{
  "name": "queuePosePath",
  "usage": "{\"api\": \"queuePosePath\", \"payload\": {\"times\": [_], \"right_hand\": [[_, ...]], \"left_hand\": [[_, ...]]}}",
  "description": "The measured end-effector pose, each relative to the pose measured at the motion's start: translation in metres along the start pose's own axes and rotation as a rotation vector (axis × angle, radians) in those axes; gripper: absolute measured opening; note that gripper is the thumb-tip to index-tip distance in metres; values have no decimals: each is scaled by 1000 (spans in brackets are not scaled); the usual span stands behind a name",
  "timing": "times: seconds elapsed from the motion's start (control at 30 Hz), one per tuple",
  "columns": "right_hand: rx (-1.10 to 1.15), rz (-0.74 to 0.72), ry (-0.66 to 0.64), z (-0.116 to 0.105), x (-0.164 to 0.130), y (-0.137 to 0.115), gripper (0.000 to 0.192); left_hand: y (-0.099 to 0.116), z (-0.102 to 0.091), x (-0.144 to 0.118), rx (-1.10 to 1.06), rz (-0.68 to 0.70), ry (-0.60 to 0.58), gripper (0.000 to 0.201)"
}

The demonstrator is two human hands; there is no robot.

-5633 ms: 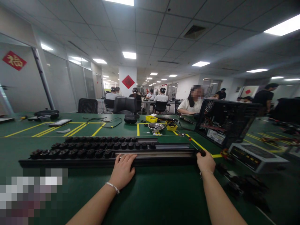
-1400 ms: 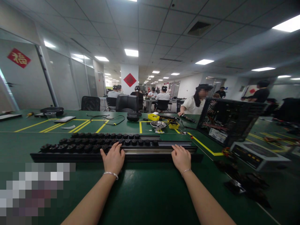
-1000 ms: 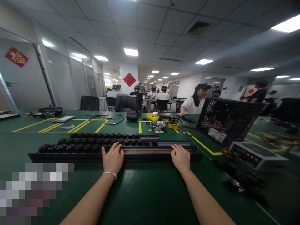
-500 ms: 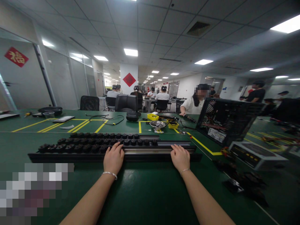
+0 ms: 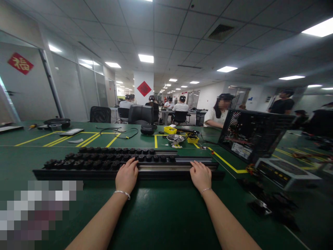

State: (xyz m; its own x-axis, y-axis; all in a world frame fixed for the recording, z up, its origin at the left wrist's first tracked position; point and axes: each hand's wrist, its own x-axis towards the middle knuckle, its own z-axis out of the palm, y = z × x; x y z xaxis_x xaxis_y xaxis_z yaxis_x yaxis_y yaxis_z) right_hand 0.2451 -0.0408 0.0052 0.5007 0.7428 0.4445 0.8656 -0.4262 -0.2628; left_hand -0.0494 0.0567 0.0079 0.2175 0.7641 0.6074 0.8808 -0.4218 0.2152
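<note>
In the head view, three long black rails lie side by side on the green surface (image 5: 156,215), running from left to right before the person. The front rail (image 5: 163,168) is the nearest one, and both hands are upon it. The left hand (image 5: 126,176) is placed near its middle, with fingers close together and slightly bent over the channel, just beside the last visible dark round piece (image 5: 115,164) of the front row. The right hand (image 5: 201,174) lies near the right end, also with its fingers a little bent over the rail. Whether either hand grips the rail or only rests there, I cannot tell (the palms and the undersides of the fingers are hidden). Between the two hands, the channel shows a bare, shiny strip.

The middle rail (image 5: 194,159) and the rear rail (image 5: 166,152) carry similar round pieces, and their right parts are bare. Behind the rails stand a metal bowl (image 5: 175,139) and a yellow box (image 5: 170,130). To the right there is an open computer case (image 5: 249,135), with a grey metal box (image 5: 287,173) near it. Beyond the surface, a person in a white top (image 5: 214,118) sits, partly covered by the case.
</note>
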Motion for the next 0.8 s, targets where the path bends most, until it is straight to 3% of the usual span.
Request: {"api": "queuePosePath", "payload": {"times": [0.2,0.37,0.6,0.8], "right_hand": [[12,5,-18,0,1,0,45],[29,4,-31,-2,0,0,46],[35,-3,-47,-4,0,0,47],[27,-3,-39,-4,0,-1,46]], "left_hand": [[2,2,-1,-2,1,7,39],[5,10,-5,79,-146,106,52],[7,5,-4,50,-196,-22,54],[8,1,-3,54,-199,-50,51]]}}
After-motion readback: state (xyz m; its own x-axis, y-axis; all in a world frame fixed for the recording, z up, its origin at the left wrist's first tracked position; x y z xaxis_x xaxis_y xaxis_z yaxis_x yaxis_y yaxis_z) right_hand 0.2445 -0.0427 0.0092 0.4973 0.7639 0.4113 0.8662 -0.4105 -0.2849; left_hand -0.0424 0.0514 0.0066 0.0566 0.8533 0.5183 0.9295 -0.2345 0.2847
